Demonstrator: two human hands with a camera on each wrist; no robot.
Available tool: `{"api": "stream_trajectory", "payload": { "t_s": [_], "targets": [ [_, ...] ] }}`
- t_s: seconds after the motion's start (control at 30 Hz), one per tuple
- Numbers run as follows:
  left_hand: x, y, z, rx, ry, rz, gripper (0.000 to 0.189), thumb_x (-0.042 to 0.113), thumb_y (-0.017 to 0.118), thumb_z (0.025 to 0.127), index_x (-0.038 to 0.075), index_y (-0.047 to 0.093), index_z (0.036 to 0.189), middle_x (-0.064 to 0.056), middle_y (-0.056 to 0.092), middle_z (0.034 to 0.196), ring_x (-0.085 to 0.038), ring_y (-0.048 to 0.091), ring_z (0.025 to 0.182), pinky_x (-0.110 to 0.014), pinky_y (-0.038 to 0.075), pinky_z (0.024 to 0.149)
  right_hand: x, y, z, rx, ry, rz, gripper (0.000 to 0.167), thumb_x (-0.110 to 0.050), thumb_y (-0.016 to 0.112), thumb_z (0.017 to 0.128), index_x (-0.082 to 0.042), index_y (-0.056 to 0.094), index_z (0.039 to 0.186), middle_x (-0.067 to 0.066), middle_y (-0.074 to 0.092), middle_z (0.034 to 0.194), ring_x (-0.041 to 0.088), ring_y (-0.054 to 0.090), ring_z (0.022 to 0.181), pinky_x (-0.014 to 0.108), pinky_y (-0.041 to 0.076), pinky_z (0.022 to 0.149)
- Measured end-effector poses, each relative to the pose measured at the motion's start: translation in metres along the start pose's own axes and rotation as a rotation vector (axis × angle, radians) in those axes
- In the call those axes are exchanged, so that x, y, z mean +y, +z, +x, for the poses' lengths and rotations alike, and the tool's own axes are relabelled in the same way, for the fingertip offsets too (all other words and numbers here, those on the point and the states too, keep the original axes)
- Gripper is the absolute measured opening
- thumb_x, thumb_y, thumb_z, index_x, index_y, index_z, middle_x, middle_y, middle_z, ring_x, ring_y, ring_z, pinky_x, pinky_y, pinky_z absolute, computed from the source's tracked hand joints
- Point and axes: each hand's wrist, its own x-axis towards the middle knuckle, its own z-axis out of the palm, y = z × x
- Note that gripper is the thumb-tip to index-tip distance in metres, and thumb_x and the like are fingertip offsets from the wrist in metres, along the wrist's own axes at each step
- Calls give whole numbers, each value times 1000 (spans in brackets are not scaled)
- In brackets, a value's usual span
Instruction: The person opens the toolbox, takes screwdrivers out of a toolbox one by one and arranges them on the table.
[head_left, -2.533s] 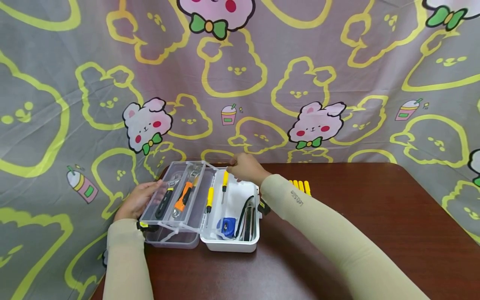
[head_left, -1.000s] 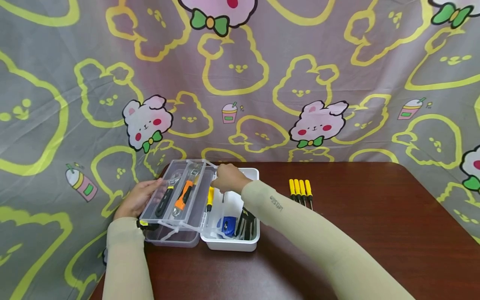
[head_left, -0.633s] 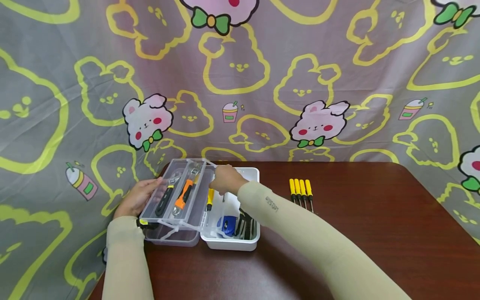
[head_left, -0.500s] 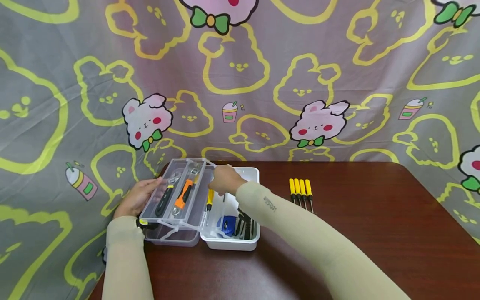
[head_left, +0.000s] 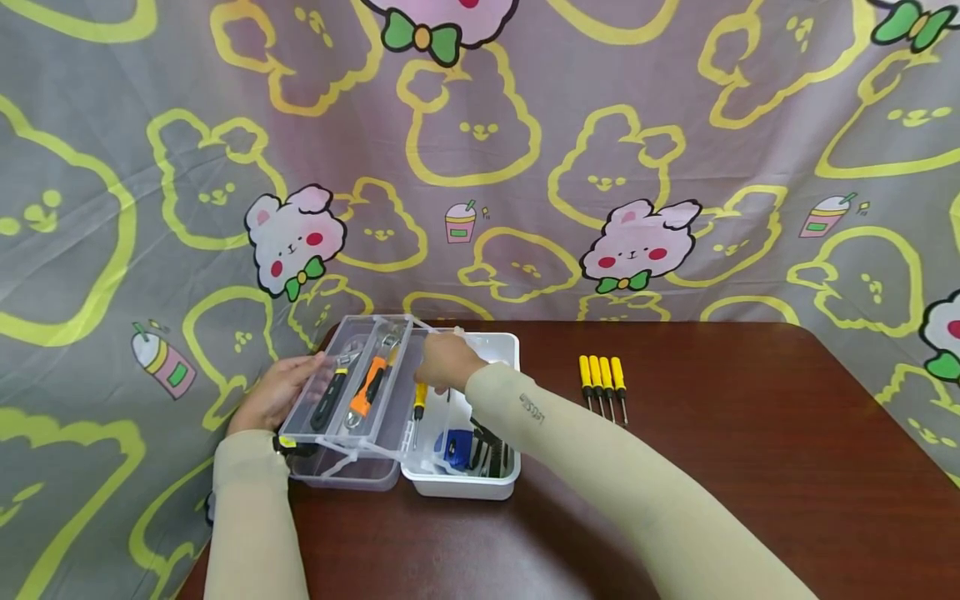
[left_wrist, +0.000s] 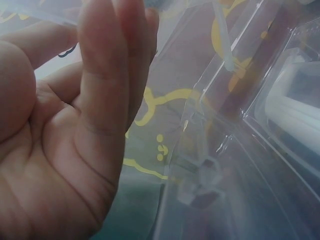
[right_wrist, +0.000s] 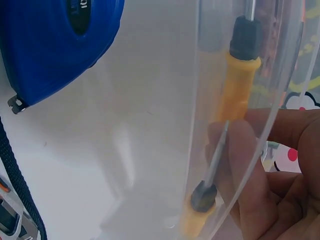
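Observation:
An opened toolbox (head_left: 461, 488) with a white base stands on the table, its clear tray (head_left: 303, 435) folded out to the left. My left hand (head_left: 276, 396) grips that tray's left edge; the fingers (left_wrist: 102, 65) stand upright beneath it in the left wrist view. My right hand (head_left: 448, 360) reaches over the box and pinches the butt of a yellow-handled screwdriver (right_wrist: 237, 87), which lies in a clear compartment. A second screwdriver (right_wrist: 204, 196) lies behind the clear wall there, tip towards my fingers. In the head view my hand hides its handle.
A black-handled wrench (head_left: 330, 400) and an orange-handled tool (head_left: 369, 387) lie in the raised tray. The white base holds a blue tape measure (head_left: 454, 448) and dark tools (head_left: 491, 454). Several yellow screwdrivers (head_left: 602, 379) lie side by side on the table (head_left: 720, 433), right of the box.
My right hand has moved left and slightly nearer, from the farther screwdriver's handle to the other one's butt. The screwdrivers on the table have come out from behind my arm. My left hand stays put.

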Motion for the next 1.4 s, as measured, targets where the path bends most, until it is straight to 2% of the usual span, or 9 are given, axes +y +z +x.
{"api": "stream_trajectory", "payload": {
  "t_s": [0.17, 0.37, 0.63, 0.83, 0.93, 1.07, 1.2, 1.33, 1.4],
  "targets": [
    [0, 1, 0, -3, 4, -2, 63, 47, 55, 97, -6, 53, 131, -1, 63, 95, -11, 62, 81, -28, 55, 70, 0, 4, 3, 20, 2, -17, 27, -21, 69, 85, -12, 56, 63, -1, 62, 57, 9, 60, 45, 25, 49, 61],
    [3, 2, 1, -3, 6, 10, 64, 47, 54, 98, -7, 51, 133, -1, 64, 95, -11, 63, 81, -29, 55, 70, -2, 6, 3, 16, 9, -21, 22, -25, 72, 84, -11, 60, 72, -1, 62, 63, 8, 60, 45, 24, 49, 64],
    [6, 2, 1, -7, 4, 10, 63, 46, 53, 98, -6, 52, 132, 0, 64, 95, -10, 62, 81, -28, 55, 70, -2, 8, 0, -8, 0, 63, 28, -27, 78, 81, -10, 61, 66, 1, 63, 60, 10, 62, 47, 23, 49, 55],
    [8, 3, 0, -3, -4, 0, 64, 45, 54, 98, -7, 50, 134, 0, 64, 94, -10, 62, 81, -28, 55, 70, -2, 6, -3, 10, -20, 41, 30, -21, 73, 81, -11, 58, 57, -1, 61, 50, 12, 59, 46, 24, 47, 55],
    [7, 2, -1, -3, -10, -4, 66, 46, 54, 97, -8, 49, 135, 0, 63, 95, -10, 62, 81, -28, 55, 70, -2, 5, -4, 9, -23, 54, 34, -18, 69, 82, -13, 55, 51, -2, 57, 46, 13, 53, 42, 25, 45, 53],
    [6, 1, -2, -3, -16, -3, 68, 47, 55, 97, -8, 47, 136, 1, 63, 95, -10, 62, 81, -27, 55, 70, -2, 4, -7, 52, -26, 79, 31, -14, 64, 79, -14, 55, 49, -3, 54, 44, 13, 49, 40, 26, 44, 52],
    [5, 1, -3, -12, -20, -9, 70, 47, 55, 97, -9, 46, 137, 1, 63, 95, -9, 61, 81, -27, 55, 70, -1, 3, -9, 89, -12, 162, 26, -13, 61, 80, -12, 58, 54, -2, 56, 46, 15, 56, 43, 26, 47, 51],
    [4, 0, -3, -14, -15, -1, 72, 49, 54, 96, -9, 45, 137, 1, 63, 96, -9, 61, 82, -27, 55, 70, 3, 4, -8, 109, -2, 277, 17, -14, 61, 85, -9, 62, 69, 0, 61, 55, 13, 61, 46, 24, 50, 51],
    [3, 0, -2, -12, -11, 7, 72, 49, 54, 96, -9, 45, 137, 1, 63, 96, -10, 61, 82, -28, 55, 71, 5, 5, -8, 120, 0, 330, 11, -15, 62, 87, -7, 66, 81, 1, 63, 63, 13, 63, 48, 24, 51, 50]
  ]
}}
